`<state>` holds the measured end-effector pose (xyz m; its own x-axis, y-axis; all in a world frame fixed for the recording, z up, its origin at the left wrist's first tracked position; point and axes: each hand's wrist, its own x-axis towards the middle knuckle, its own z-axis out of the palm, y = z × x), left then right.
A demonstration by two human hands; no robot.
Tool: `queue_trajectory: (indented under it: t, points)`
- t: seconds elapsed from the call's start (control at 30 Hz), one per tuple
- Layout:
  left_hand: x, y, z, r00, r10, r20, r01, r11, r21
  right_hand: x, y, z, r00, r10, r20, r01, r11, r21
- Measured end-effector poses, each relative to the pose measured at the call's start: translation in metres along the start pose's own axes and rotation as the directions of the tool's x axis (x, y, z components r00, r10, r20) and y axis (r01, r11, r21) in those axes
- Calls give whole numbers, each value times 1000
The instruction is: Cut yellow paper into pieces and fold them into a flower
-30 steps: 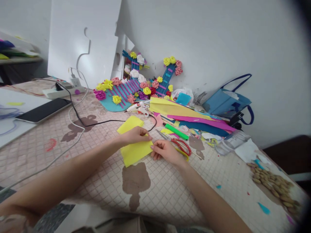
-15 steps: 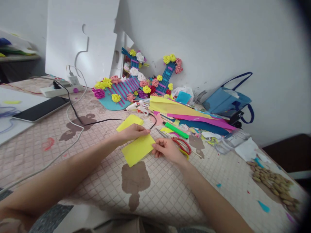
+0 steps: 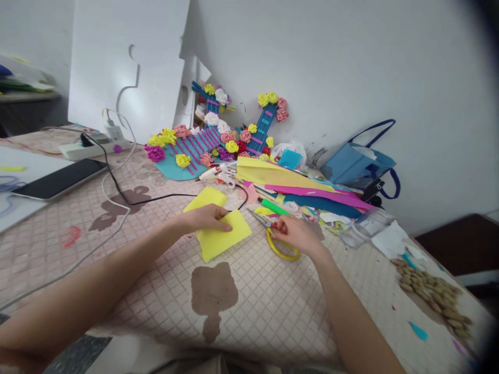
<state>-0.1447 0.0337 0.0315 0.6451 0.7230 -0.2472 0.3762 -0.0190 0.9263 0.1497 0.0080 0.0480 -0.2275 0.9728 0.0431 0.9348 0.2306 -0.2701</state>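
Left hand [image 3: 208, 217] pinching yellow paper [image 3: 225, 243], right hand [image 3: 298, 234] holding scissors [image 3: 268, 242], glue gun [image 3: 219, 175] beyond

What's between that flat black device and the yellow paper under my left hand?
The white cable, the black cord and dark tablecloth patch lie between the device and yellow paper, in the head view.

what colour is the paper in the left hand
The paper is yellow, clearest in the head view.

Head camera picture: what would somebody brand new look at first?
Probably the crumpled pink, white, yellow and purple flowers around blue striped shapes, at the back of the table. Next, perhaps, the bright yellow flat paper in the left hand, near the middle, and, just right of it, metal scissors with a yellow handle loop, at the right hand.
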Motion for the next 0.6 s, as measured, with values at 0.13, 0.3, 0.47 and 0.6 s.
queue_trajectory:
  t: [0.13,0.3,0.47,0.6]
  points:
    - [0,3,5,999,-12,32,14,998,-62,-3,-28,11,996,-47,-76,73,917,391]
    - [-2,7,15,998,-27,48,29,999,-31,-10,-62,33,983,-153,100,18,628,778]
    - [1,2,17,1000,-2,-3,2,999,34,-11,-64,40,992,-97,76,-13,530,848]
    - [3,-1,14,999,39,12,-39,997,69,-9,-63,40,995,-92,33,22,541,841]
